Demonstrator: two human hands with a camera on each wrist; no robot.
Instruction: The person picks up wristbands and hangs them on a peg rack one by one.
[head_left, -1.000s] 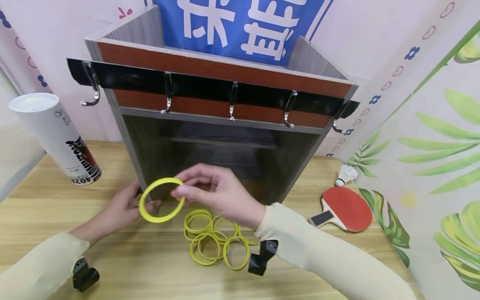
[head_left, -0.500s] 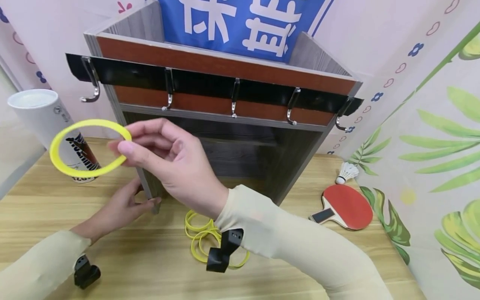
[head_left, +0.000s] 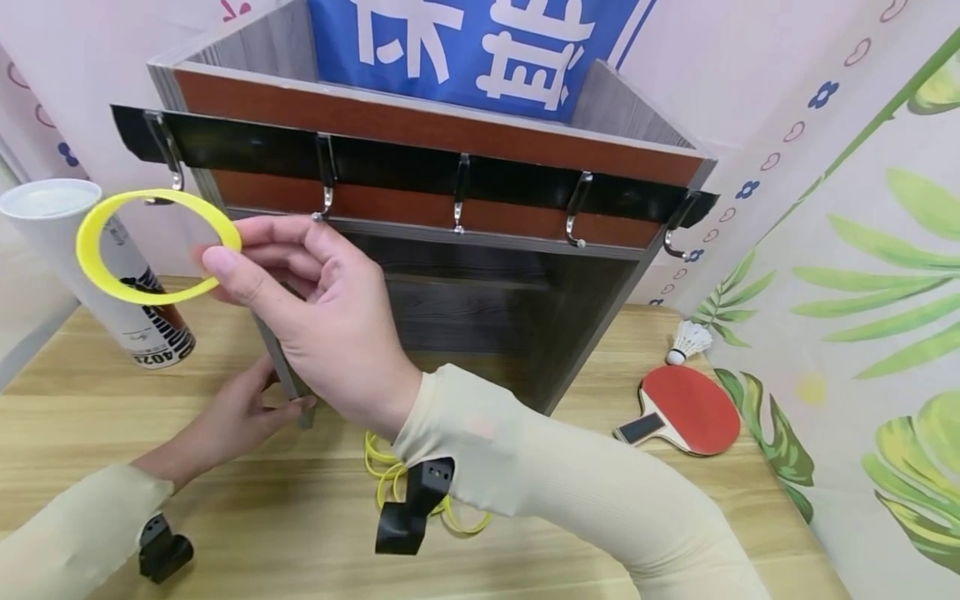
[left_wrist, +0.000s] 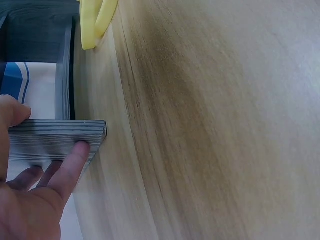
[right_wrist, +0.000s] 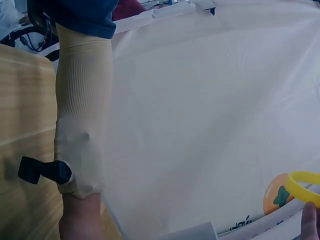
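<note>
In the head view my right hand (head_left: 337, 325) pinches a yellow ring (head_left: 87, 250) between thumb and fingers, up by the leftmost metal hook (head_left: 169, 146) of a black hook rail (head_left: 255, 150). The ring's upper edge overlaps the hook's lower end; I cannot tell whether they touch. My left hand (head_left: 240, 417) grips the lower left side panel of a grey and brown wooden cabinet (head_left: 420, 117). The left wrist view has the thumb on one face of that panel (left_wrist: 60, 132) and fingers on the other. More yellow rings (head_left: 468, 531) lie on the table, partly hidden by my right arm.
A white tube (head_left: 52, 242) stands left of the cabinet, behind the ring. To the right lie a red table tennis bat (head_left: 693, 408) and a shuttlecock (head_left: 688, 340). Several hooks line the rail. Patterned cloth walls (head_left: 750, 100) close in behind and right.
My right hand has carried the yellow ring up and left, from in front of the cabinet's opening to the leftmost hook. My left hand keeps its hold on the panel.
</note>
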